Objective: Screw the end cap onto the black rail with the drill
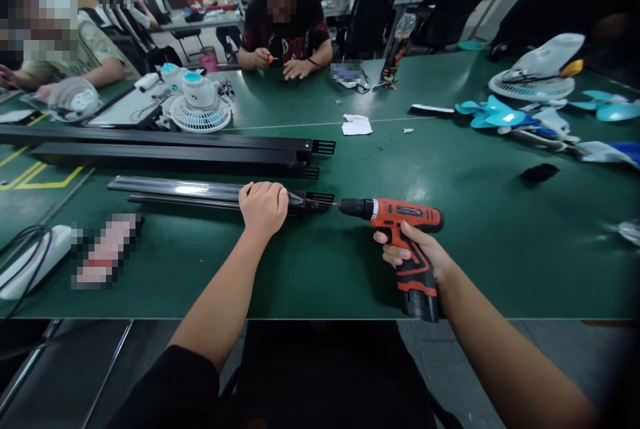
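My left hand [263,206] is closed over the right end of a long black metal rail [175,190] that lies flat on the green table [480,229]. My right hand [411,250] grips the handle of an orange and black cordless drill [400,217]. The drill points left, and its bit touches the rail's slotted end cap [320,200].
Two more long black rails [165,147] lie behind. Small white fans [200,107] and fan parts [535,75] sit at the back left and right, blue blades [493,113] too. People sit across the table. A white power strip [30,262] lies at the left edge.
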Demonstrator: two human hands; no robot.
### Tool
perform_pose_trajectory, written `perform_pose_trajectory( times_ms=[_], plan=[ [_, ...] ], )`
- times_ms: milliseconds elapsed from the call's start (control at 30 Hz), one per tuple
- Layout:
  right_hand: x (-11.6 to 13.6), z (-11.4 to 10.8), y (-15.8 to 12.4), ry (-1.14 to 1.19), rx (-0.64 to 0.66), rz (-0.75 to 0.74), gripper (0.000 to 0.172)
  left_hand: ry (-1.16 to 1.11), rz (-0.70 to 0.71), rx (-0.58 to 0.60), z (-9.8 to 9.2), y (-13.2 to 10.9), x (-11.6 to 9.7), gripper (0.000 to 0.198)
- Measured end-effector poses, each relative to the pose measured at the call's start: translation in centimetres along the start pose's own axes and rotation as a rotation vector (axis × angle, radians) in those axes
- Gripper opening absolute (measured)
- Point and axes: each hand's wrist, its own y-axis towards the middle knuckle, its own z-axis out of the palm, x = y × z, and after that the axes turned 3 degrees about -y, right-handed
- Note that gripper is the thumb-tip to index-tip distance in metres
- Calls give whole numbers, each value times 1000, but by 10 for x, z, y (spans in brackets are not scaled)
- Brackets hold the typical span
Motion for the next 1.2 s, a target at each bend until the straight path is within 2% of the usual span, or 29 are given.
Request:
perform_pose_trajectory(
  times_ms=[1200],
  plan=[
    [1,1,0,28,37,-5,34,14,36,-33,2,-1,2,45]
  ],
)
